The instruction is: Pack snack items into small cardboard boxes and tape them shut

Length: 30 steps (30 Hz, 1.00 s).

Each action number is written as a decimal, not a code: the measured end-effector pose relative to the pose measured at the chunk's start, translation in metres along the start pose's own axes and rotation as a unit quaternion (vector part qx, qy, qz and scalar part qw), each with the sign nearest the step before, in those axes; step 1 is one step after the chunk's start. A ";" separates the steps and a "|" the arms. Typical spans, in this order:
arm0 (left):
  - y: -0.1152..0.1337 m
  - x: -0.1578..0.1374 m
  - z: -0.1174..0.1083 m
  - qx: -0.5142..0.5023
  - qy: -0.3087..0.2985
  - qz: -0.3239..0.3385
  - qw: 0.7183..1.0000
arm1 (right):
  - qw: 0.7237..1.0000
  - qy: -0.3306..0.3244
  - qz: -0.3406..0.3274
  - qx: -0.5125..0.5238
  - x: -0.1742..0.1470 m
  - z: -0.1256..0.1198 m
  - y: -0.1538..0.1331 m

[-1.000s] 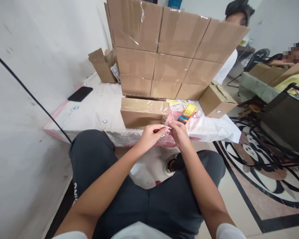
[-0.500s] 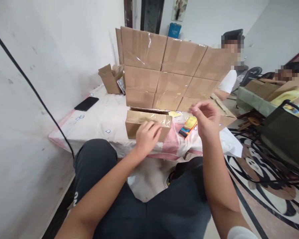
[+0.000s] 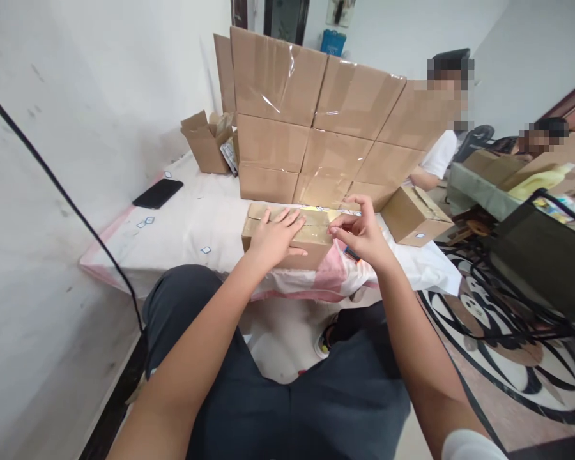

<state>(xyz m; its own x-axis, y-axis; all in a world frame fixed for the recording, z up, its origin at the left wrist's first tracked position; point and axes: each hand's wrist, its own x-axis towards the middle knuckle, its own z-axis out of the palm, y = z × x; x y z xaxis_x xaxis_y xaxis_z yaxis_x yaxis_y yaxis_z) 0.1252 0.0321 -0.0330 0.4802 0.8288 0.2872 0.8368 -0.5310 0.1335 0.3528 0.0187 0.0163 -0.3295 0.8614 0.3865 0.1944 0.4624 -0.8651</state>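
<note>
A small cardboard box lies in front of me on the cloth-covered table, its top flaps down and meeting in a seam, with shiny clear tape on top. My left hand rests flat over the top, fingers spread, thumb along the near side. At the box's right end, my right hand has thumb and forefinger pinched together by the top edge; whatever is between them is too small to make out. An orange and blue packet shows partly beneath my right hand.
Behind the box rises a wall of stacked taped cartons. A carton stands to the right, an open box at back left. A black phone lies on the left. A co-worker's arm shows behind the stack.
My left hand has flattened onto the box top, and the raised back flap now lies down. My right hand has come left and down to the box's right end.
</note>
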 end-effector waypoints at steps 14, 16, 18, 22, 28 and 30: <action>-0.004 0.002 0.001 -0.007 0.014 0.002 1.000 | 0.984 0.090 -0.023 -0.154 -0.025 0.034 0.017; -0.005 0.003 0.002 -0.009 0.018 0.003 1.000 | 0.982 0.118 -0.024 -0.148 -0.028 0.034 0.017; -0.005 0.003 0.002 -0.008 0.019 0.005 1.000 | 0.984 0.113 -0.024 -0.138 -0.030 0.033 0.017; -0.005 0.003 0.002 -0.003 0.019 0.008 1.000 | 0.987 0.042 -0.026 -0.150 -0.030 0.029 0.016; -0.004 0.003 0.001 0.001 0.013 0.000 1.000 | 0.983 0.031 -0.024 -0.179 -0.027 0.026 0.017; -0.004 0.003 0.001 -0.001 0.021 0.002 1.000 | 0.984 0.039 -0.020 -0.175 -0.027 0.027 0.018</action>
<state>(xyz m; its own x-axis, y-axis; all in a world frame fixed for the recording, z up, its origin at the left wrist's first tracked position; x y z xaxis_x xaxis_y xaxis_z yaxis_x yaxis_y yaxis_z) 0.1230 0.0369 -0.0335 0.4729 0.8184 0.3266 0.8342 -0.5351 0.1331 0.3405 -0.0025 -0.0181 -0.2749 0.8479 0.4533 0.4937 0.5291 -0.6902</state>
